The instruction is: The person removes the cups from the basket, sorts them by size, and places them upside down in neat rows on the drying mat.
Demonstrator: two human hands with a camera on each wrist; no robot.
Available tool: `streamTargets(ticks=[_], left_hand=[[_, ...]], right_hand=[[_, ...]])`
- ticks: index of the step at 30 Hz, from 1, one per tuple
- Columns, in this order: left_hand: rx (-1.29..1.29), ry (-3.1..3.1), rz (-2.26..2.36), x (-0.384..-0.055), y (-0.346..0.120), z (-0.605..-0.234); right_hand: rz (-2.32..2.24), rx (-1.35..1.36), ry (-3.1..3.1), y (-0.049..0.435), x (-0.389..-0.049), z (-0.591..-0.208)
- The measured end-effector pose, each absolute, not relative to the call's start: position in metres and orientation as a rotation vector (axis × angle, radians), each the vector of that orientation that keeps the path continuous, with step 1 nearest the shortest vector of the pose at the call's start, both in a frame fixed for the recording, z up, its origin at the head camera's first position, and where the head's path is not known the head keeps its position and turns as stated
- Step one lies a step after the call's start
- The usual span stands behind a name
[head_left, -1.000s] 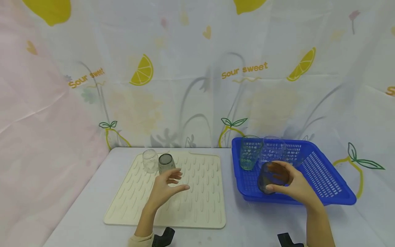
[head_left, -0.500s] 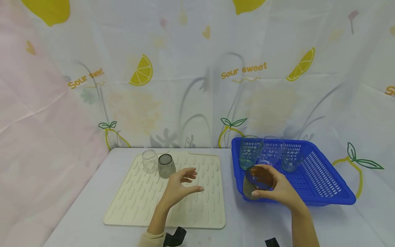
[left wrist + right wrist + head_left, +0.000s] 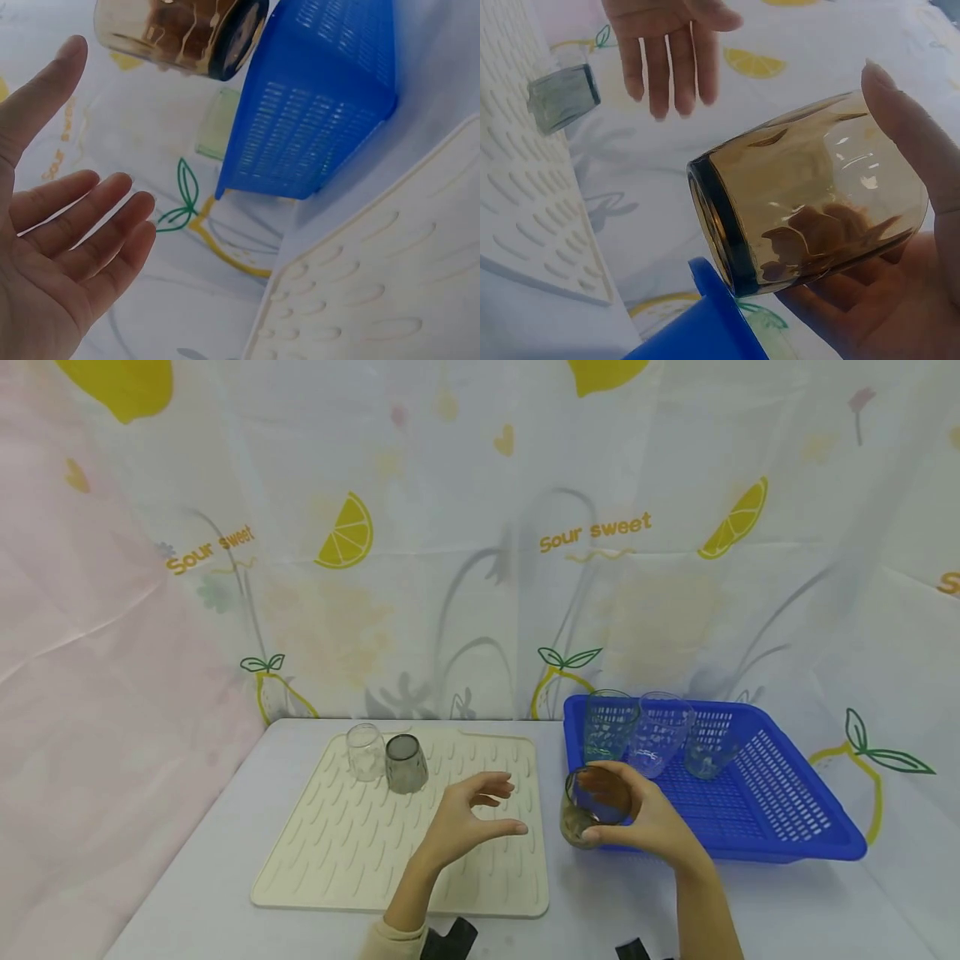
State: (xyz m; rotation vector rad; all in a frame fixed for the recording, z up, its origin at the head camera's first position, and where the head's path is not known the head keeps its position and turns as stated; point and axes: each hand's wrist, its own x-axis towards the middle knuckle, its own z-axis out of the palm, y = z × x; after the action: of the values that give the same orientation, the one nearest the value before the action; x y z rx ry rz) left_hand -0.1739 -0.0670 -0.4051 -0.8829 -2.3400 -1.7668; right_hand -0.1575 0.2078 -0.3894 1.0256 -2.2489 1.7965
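Note:
My right hand [image 3: 660, 827] grips an amber-brown glass tumbler [image 3: 810, 202] between thumb and fingers. It holds the tumbler tilted, above the front left corner of the blue basket [image 3: 772, 853]. Through the glass, in the right wrist view, the curled fingers [image 3: 832, 292] show. My left hand [image 3: 468, 827] hovers over the right part of the cream drying mat [image 3: 322, 852], thumb and fingers apart, holding nothing. A gap separates it from the tumbler. On the mat's far left part stand a grey glass [image 3: 406, 767] and a clear glass [image 3: 364, 754].
In the basket's back left part stand a greenish glass [image 3: 606, 735], a tall clear glass [image 3: 658, 739] and a shorter clear glass [image 3: 705, 756]. A strip of white table [image 3: 557, 893] separates mat and basket. A lemon-print cloth [image 3: 480, 593] hangs behind.
My right hand has carried the tumbler left, from inside the basket to its front left corner. My left hand has moved right across the mat, away from the grey glass.

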Motion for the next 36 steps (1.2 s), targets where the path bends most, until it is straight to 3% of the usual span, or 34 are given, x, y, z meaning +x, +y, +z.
streamTargets(ticks=[36], left_hand=[[-1.078, -2.281, -1.793, -0.172, -0.049, -0.395]], right_hand=[[1.953, 1.128, -2.196, 0.163, -0.167, -0.390]])
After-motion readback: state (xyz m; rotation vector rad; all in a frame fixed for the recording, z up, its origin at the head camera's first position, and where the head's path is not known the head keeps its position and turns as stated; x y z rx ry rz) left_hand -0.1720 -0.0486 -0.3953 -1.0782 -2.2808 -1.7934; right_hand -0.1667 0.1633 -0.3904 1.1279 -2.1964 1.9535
